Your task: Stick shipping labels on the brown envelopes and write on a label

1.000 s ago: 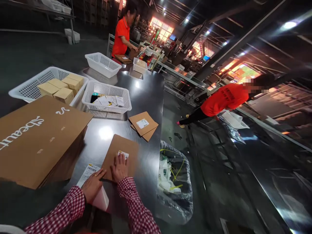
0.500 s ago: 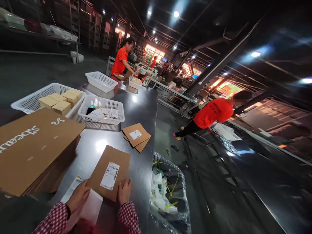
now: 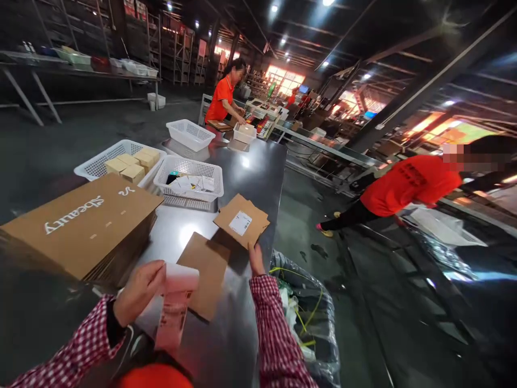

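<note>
Since the earlier picture, we are no longer pressing both hands on the labelled mailer in front of us: our right hand point(image 3: 256, 257) is now reaching forward to the labelled mailer point(image 3: 242, 220) on the small stack further up the steel table point(image 3: 254, 161), and our left hand point(image 3: 137, 291) is now lifting the strip of labels point(image 3: 174, 302) off the surface. We are pinching that strip between the thumb and fingers of the left hand, and it is hanging down, curling, near our body. Our right fingertips are touching the near edge of the labelled mailer; whether they are closing on it or only resting there, we cannot tell. Between our two hands a plain cardboard mailer point(image 3: 204, 272) is lying flat on the table, with no label showing.

To our left a big stack of flat brown cartons point(image 3: 84, 226) printed with white lettering is sitting on the table. Beyond it we are seeing a white basket point(image 3: 97, 167) holding small tan boxes point(image 3: 131, 164), a second white basket point(image 3: 189, 180) with papers in it just beside, and a third one point(image 3: 189, 133) further along. Just beside the table's right edge a bin lined with clear plastic point(image 3: 311, 323) is standing. A person in a red shirt point(image 3: 224, 99) is working at the far end, and another point(image 3: 404, 183) is bending over on the right.
</note>
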Motion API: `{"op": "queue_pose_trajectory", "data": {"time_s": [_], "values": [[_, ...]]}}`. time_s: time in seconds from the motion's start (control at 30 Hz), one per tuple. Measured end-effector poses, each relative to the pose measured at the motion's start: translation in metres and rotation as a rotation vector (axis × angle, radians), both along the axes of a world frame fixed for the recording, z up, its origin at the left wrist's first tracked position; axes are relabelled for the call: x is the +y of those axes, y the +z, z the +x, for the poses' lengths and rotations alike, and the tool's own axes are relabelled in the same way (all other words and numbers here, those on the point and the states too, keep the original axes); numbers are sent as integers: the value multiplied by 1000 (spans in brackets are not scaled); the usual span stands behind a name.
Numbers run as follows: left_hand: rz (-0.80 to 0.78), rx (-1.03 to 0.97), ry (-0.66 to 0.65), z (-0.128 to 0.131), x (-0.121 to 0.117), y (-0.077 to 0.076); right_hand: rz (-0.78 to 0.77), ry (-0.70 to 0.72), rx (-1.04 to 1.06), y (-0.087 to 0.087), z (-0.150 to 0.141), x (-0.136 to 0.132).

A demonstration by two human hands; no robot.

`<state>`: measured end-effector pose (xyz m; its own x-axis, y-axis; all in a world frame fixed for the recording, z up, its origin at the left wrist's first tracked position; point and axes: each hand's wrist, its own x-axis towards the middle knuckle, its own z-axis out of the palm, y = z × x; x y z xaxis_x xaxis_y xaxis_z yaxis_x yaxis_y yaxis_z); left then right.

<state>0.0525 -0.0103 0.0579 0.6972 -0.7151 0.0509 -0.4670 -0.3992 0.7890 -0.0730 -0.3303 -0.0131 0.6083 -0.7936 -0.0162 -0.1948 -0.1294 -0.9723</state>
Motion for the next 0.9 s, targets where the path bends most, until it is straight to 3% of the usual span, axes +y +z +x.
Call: {"op": "queue_pose_trajectory", "data": {"time_s": [0.1,0.17,0.27,0.37,0.53,0.63,0.73,0.8,0.9], "values": [[-31,51,-5,4,3,19,190,398,-37,-3,1,83],[-28,86,10,14,5,18,274,716,-92,-8,-3,140],[36,75,100,31,10,-2,419,673,-178,-17,-6,191],[18,32,153,32,17,-24,436,538,-209,-20,-9,200],[-108,216,-218,-8,21,-41,433,522,-233,-16,-17,209],[-74,365,-137,-27,21,-50,455,403,-202,-20,-21,222],[-20,457,-105,-33,24,-61,329,217,-101,-28,-26,224],[8,460,-124,-32,28,-67,223,237,-37,-33,-28,219],[68,458,-170,-28,30,-72,220,331,9,-36,-30,214]]}}
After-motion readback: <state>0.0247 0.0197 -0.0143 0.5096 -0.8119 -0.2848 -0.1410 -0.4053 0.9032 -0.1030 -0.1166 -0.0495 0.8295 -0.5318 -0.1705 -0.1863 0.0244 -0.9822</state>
